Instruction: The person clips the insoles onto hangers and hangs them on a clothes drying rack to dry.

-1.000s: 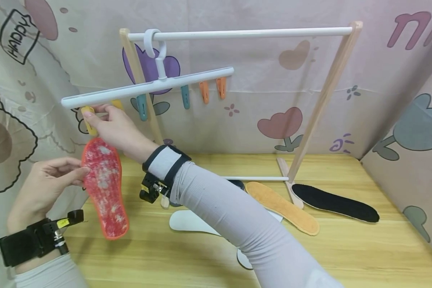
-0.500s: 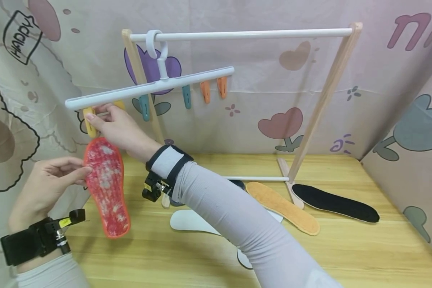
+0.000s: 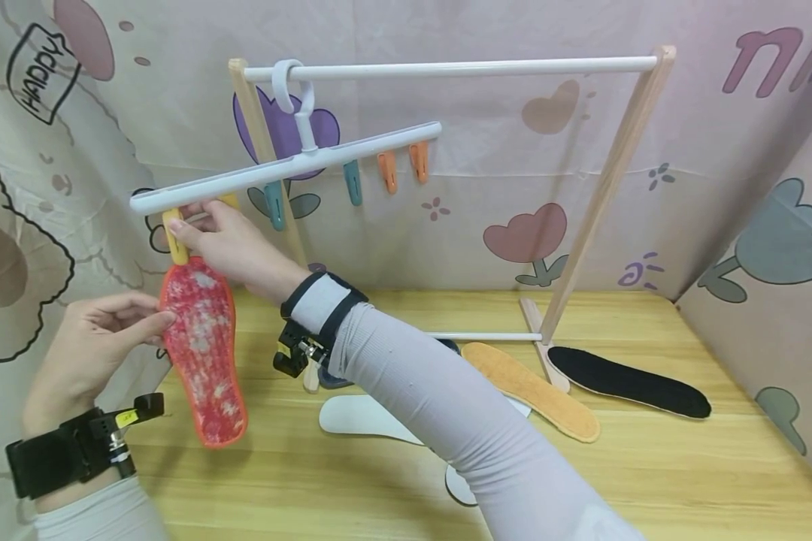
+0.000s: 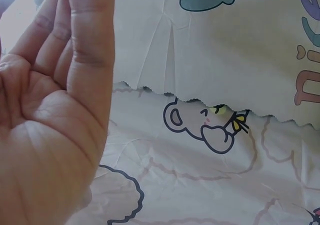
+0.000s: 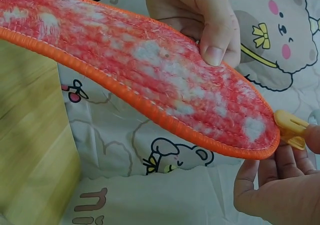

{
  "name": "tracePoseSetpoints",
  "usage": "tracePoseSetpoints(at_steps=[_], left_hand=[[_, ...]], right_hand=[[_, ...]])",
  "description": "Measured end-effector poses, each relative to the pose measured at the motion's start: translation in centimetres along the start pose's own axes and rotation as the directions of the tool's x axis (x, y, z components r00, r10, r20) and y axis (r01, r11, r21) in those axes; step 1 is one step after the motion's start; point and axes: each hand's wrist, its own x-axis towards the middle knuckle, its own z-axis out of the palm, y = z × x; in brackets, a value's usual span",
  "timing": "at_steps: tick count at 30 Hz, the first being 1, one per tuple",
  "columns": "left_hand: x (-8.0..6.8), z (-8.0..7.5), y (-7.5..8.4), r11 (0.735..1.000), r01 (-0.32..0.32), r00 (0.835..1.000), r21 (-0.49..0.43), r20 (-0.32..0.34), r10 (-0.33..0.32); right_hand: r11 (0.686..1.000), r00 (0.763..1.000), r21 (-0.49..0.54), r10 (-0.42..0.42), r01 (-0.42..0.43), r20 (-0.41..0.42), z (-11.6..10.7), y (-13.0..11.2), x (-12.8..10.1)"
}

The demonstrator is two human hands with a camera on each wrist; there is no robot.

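A red-and-white speckled insole [image 3: 204, 353] with an orange rim hangs upright at the left. My left hand [image 3: 156, 319] pinches its side edge, and the thumb [image 5: 215, 30] lies on its face. My right hand [image 3: 186, 225] reaches across and pinches a yellow clip [image 3: 174, 234] at the left end of a white hanger bar [image 3: 284, 167]. The clip [image 5: 292, 130] touches the insole's [image 5: 150, 90] top tip; whether it bites the rim is unclear. The left wrist view shows only my palm [image 4: 45, 130] and patterned cloth.
The hanger hooks over the white rail [image 3: 460, 68] of a wooden rack; teal clips [image 3: 275, 204] and orange clips [image 3: 387, 171] hang along it. Tan [image 3: 531, 391], black [image 3: 625, 379] and white [image 3: 362, 417] insoles lie on the wooden table [image 3: 649, 466]. Patterned cloth walls surround it.
The yellow clip and the insole's tip have come together; a second ago a small gap showed between them. The hanger's left end shifted slightly right.
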Motion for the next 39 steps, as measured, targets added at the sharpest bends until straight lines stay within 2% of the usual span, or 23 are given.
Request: tracePoseSetpoints(at_steps=[18, 29, 39], left_hand=[[0.24, 0.54, 0.25, 0.998, 0.019, 0.998, -0.065, -0.066, -0.024], [0.29, 0.61, 0.24, 0.994, -0.014, 0.996, -0.106, -0.091, 0.004], [0.33, 0.75, 0.32, 0.995, -0.031, 0.993, -0.092, -0.117, 0.020]], right_hand=[[1.000, 1.000, 0.023, 0.004, -0.004, -0.005, -0.12, 0.40, 0.09], [1.000, 1.000, 0.011, 0.005, -0.005, -0.016, -0.09, 0.36, 0.12], [1.000, 1.000, 0.017, 0.005, -0.004, -0.009, -0.11, 0.32, 0.02]])
